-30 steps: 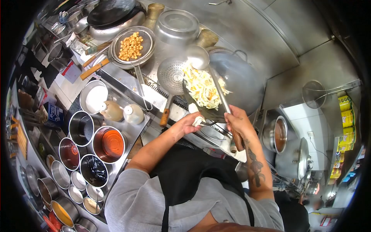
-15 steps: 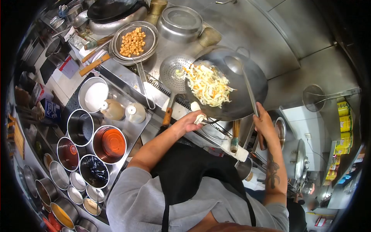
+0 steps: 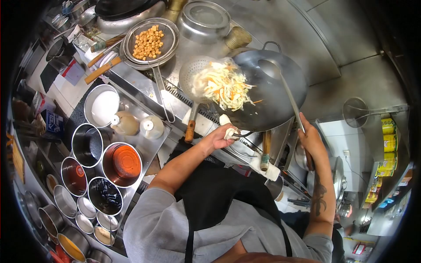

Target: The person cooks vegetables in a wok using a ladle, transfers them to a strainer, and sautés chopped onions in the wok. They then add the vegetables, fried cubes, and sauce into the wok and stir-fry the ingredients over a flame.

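Wok (image 3: pixel 280 105) | left grip (image 3: pixel 220 136): cloth (image 3: pixel 230 132) | right grip (image 3: pixel 309 133): ladle (image 3: pixel 288 93) | blue box (image 3: pixel 52 123): lettering illegible

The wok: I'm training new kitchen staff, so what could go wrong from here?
The shredded vegetables span the wok and the perforated strainer, so some may spill off the edge. The left hand holds the wok's handle through a bunched white cloth; if that slips, skin could meet metal that may be hot.
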A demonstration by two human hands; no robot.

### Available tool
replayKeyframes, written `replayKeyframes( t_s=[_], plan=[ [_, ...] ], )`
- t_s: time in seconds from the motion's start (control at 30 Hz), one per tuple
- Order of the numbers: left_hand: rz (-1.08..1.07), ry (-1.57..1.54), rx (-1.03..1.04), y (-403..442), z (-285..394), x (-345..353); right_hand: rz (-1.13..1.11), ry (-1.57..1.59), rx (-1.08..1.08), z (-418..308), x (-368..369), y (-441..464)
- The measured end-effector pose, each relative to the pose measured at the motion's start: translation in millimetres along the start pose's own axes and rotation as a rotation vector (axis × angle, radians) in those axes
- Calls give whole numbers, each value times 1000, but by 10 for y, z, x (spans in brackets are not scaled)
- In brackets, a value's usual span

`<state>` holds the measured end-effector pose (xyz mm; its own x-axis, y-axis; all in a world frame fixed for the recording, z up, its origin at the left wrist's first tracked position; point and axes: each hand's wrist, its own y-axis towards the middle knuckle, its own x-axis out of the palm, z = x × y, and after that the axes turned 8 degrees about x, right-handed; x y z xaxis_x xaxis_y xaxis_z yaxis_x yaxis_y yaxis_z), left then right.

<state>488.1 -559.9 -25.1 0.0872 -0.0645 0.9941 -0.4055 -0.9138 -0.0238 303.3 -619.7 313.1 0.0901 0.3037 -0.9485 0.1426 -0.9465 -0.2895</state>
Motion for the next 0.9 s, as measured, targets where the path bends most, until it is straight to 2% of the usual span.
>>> replayKeyframes(
  t_s=[0.33,0.43,0.63,0.73,0.83,0.9],
  plan=[
    [27,32,17,-35,5,123,11,9,-3,-11,-7,-4],
    [21,18,5,8,-4,113,-1,-58,74,-119,2,-49],
    [76,96,30,-36,0,293,134,-315,-188,77,43,46],
    [15,15,47,-38,-61,313,90,-460,-173,-110,-162,-94],
    [-64,-32,59,-108,-106,378,123,-607,-281,-97,-443,-91],
    [-59,-15,68,-155,-88,498,82,-659,-235,-293,-640,-180]
  ],
)
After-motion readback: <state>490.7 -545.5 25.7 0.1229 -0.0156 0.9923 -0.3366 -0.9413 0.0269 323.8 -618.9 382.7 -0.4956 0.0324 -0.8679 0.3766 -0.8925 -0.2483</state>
